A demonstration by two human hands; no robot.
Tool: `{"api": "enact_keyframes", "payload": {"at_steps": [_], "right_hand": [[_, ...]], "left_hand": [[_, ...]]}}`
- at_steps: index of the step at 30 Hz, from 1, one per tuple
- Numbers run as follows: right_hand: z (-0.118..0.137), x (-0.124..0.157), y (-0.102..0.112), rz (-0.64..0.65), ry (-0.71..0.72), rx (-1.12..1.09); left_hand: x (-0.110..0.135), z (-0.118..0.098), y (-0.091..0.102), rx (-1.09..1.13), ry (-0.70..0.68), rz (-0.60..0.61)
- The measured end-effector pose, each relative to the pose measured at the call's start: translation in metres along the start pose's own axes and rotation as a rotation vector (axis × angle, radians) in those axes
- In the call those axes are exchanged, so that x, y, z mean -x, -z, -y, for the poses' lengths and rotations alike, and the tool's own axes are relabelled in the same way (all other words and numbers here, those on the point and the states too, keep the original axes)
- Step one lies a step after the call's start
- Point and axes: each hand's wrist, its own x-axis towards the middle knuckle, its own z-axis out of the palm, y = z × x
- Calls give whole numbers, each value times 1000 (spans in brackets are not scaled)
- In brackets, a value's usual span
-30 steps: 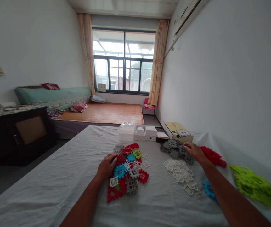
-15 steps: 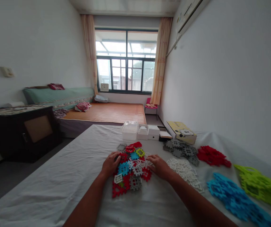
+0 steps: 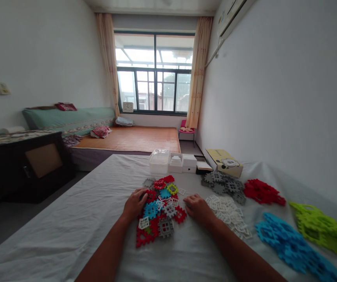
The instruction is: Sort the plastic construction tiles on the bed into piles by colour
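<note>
A mixed pile of flat plastic building pieces (image 3: 159, 207) lies on the white sheet in front of me, in red, blue, grey, white and yellow-green. My left hand (image 3: 135, 203) rests against its left edge, thumb and fingers apart, touching red pieces. Just right of the pile is my right hand (image 3: 197, 206), palm down, its fingers bent together; whatever they may hold is hidden. One small white lattice piece (image 3: 181, 191) lies loose near those fingertips. Beyond my right hand spreads a heap of white window-like pieces (image 3: 229, 214).
To the right lie grey pieces (image 3: 224, 183), red pieces (image 3: 264, 192), blue pieces (image 3: 294, 243) and yellow-green pieces (image 3: 318, 227). Along the back stand a clear plastic box (image 3: 159, 161), white boxes (image 3: 189, 163) and a yellow carton (image 3: 225, 162). A bed (image 3: 139, 139) stands beyond.
My right hand has drawn back rightward from the pile, and its fingers have curled in. A white piece now shows apart from the pile. The left hand stays at the pile's edge.
</note>
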Motion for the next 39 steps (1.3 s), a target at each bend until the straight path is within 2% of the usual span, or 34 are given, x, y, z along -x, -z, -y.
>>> {"api": "enact_keyframes", "payload": {"at_steps": [3,7,10,13,16,20,23,28,33,39], "right_hand": [[-10,2,13,-98,-74,70],[-41,12,32,-210,-277,207],[-56,16,30,-257,-298,251],[-47,8,15,-261,-183,196],[-26,-5,-2,-142,-49,112],[-9,-11,-9,-17,2,85],[-9,-6,-3,10,-23,86],[-9,1,3,-15,-65,35],[-7,1,10,-30,-85,100],[-35,13,35,-177,-301,253]], "left_hand": [[0,0,0,3,-2,-2],[-1,1,-1,7,5,2],[-1,2,-1,3,5,4],[-1,2,-1,4,7,-4],[-1,1,-1,8,5,-13],[0,-1,0,-2,12,-4],[0,-2,1,-6,10,9],[0,-2,1,2,18,11],[1,-2,1,6,9,5],[1,-3,2,-6,0,8]]}}
